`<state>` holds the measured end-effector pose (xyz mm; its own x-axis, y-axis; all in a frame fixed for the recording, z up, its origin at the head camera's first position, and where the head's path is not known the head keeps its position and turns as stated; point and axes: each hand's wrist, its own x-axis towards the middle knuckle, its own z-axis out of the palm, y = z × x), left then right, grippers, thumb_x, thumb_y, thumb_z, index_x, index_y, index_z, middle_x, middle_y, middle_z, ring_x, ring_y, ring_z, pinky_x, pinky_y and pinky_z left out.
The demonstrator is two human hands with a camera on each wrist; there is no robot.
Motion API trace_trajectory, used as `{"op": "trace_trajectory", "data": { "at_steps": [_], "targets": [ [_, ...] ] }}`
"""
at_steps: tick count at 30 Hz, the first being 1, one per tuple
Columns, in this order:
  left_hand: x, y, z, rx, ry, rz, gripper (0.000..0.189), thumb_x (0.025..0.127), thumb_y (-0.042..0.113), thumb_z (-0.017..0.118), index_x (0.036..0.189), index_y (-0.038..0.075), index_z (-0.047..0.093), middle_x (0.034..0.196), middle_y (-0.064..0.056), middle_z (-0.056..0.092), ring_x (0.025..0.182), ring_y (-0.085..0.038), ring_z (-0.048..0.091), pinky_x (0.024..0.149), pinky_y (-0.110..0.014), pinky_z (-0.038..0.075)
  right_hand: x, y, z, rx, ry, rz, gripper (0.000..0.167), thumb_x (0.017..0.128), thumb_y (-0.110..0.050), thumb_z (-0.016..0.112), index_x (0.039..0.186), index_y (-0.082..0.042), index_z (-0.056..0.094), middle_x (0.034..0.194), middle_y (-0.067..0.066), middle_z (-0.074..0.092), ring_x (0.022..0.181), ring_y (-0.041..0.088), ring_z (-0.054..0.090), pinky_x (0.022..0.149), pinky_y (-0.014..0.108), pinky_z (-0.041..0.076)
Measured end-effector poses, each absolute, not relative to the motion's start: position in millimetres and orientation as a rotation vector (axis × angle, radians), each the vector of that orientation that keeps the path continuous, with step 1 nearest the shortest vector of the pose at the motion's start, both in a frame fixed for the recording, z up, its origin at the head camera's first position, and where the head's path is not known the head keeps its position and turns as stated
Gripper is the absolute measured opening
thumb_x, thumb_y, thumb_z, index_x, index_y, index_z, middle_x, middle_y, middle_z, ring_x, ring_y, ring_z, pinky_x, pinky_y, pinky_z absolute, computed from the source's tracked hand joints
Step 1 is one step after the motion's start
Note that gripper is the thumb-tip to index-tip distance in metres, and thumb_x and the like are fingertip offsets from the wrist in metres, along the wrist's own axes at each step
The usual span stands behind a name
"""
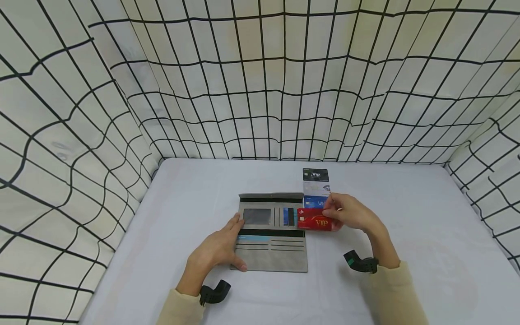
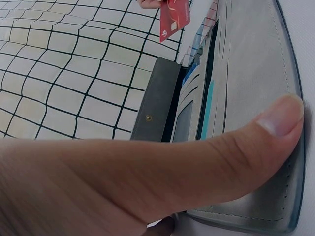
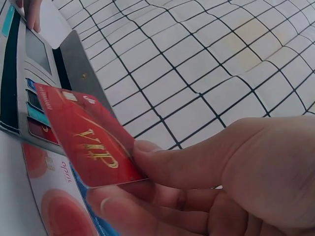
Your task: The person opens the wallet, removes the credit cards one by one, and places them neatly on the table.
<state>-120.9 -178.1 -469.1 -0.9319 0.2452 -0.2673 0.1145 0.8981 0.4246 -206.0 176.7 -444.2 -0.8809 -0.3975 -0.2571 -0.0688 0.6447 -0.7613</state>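
Note:
A grey wallet (image 1: 288, 262) lies unfolded, with a clear window pocket (image 1: 257, 216) and several cards in its slots (image 3: 37, 110). My left hand (image 1: 217, 246) rests along its left edge, fingers extended; the straight thumb (image 2: 236, 157) lies across the lower panel. Between thumb and fingers my right hand (image 1: 349, 213) pinches a red VIP card (image 1: 314, 220), held over the wallet's right edge. In the right wrist view the red card is tilted above the slots. A light blue card (image 1: 253, 238) shows in the lower pocket.
Beyond the wallet's right side lie a black card (image 1: 315, 174), a white card (image 1: 314, 188) and a blue card (image 1: 313, 201) in a column. A white-and-red card (image 3: 64, 196) lies under my right hand. White cloth covers the table (image 1: 183, 189); black netting (image 1: 264, 95) surrounds it.

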Motion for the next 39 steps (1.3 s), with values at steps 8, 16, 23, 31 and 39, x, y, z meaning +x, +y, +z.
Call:
{"op": "trace_trajectory", "data": {
  "at_steps": [8, 16, 23, 31, 39],
  "targets": [
    [-121.0, -178.4, -469.8, 0.266, 2.75, 0.586, 0.124, 0.053, 0.035, 0.1, 0.153, 0.0, 0.036, 0.166, -0.018, 0.024, 0.141, -0.04, 0.045, 0.107, -0.055, 0.047, -204.8, 184.4, -443.6, -0.369, 2.406, -1.069, 0.017, 0.095, -0.014, 0.068, 0.103, -0.002, 0.059, 0.09, 0.011, 0.063, 0.065, 0.018, 0.066, 0.064, 0.031, 0.061],
    [-121.0, -178.2, -469.2, 0.261, 2.744, 0.585, 0.124, 0.054, 0.035, 0.1, 0.154, 0.0, 0.035, 0.166, -0.017, 0.023, 0.141, -0.039, 0.046, 0.106, -0.054, 0.048, -204.4, 187.5, -445.4, -0.379, 2.32, -1.035, 0.016, 0.094, -0.013, 0.069, 0.098, -0.003, 0.057, 0.095, 0.012, 0.066, 0.065, 0.018, 0.066, 0.065, 0.032, 0.061],
    [-120.2, -178.1, -468.2, 0.261, 2.742, 0.575, 0.123, 0.054, 0.035, 0.1, 0.154, 0.001, 0.036, 0.167, -0.017, 0.022, 0.143, -0.039, 0.044, 0.106, -0.054, 0.047, -204.5, 188.9, -447.9, -0.456, 2.303, -0.985, 0.014, 0.092, -0.011, 0.07, 0.091, -0.004, 0.058, 0.088, 0.009, 0.066, 0.063, 0.017, 0.064, 0.062, 0.032, 0.059],
    [-120.4, -178.3, -467.8, 0.264, 2.735, 0.572, 0.122, 0.055, 0.035, 0.099, 0.154, 0.001, 0.035, 0.167, -0.017, 0.022, 0.144, -0.038, 0.043, 0.107, -0.053, 0.047, -203.3, 188.7, -451.7, -0.417, 2.343, -0.92, 0.013, 0.091, -0.01, 0.071, 0.091, -0.005, 0.059, 0.091, 0.01, 0.067, 0.061, 0.017, 0.065, 0.06, 0.03, 0.06],
    [-120.6, -178.2, -468.6, 0.263, 2.74, 0.565, 0.123, 0.055, 0.035, 0.099, 0.154, 0.001, 0.036, 0.167, -0.016, 0.022, 0.143, -0.038, 0.043, 0.107, -0.054, 0.047, -202.0, 185.7, -453.6, -0.317, 2.397, -0.791, 0.015, 0.088, -0.013, 0.076, 0.087, -0.007, 0.062, 0.093, 0.01, 0.067, 0.067, 0.018, 0.064, 0.063, 0.029, 0.06]
  ]
}}
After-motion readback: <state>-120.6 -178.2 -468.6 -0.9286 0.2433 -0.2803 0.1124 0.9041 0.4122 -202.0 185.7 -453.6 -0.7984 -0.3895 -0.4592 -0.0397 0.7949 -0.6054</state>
